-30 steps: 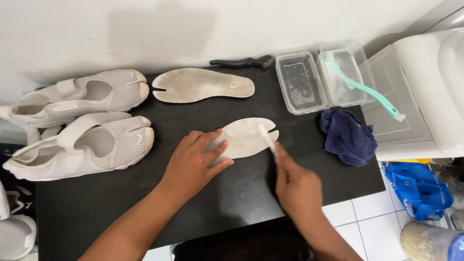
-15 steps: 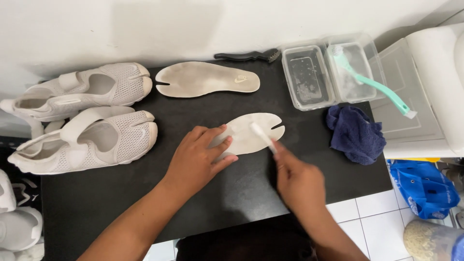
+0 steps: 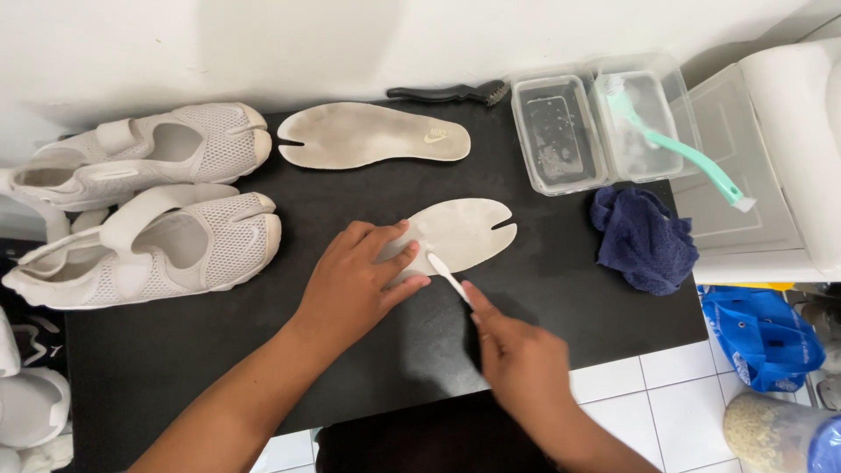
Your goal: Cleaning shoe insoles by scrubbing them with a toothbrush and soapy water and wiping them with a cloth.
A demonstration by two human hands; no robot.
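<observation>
The thin split-toe insole (image 3: 455,232) could skid or curl on the black mat (image 3: 219,368) if the flat left hand (image 3: 355,285) eases its press while the small white brush (image 3: 448,278) pushes across it, and a hard stroke could flick grime toward the two white split-toe shoes (image 3: 149,210). The insole lies under the left hand's spread fingers at its heel end, toe pointing right, while the right hand (image 3: 517,359), closed around the brush handle, sits just below it with the bristles touching its near edge.
</observation>
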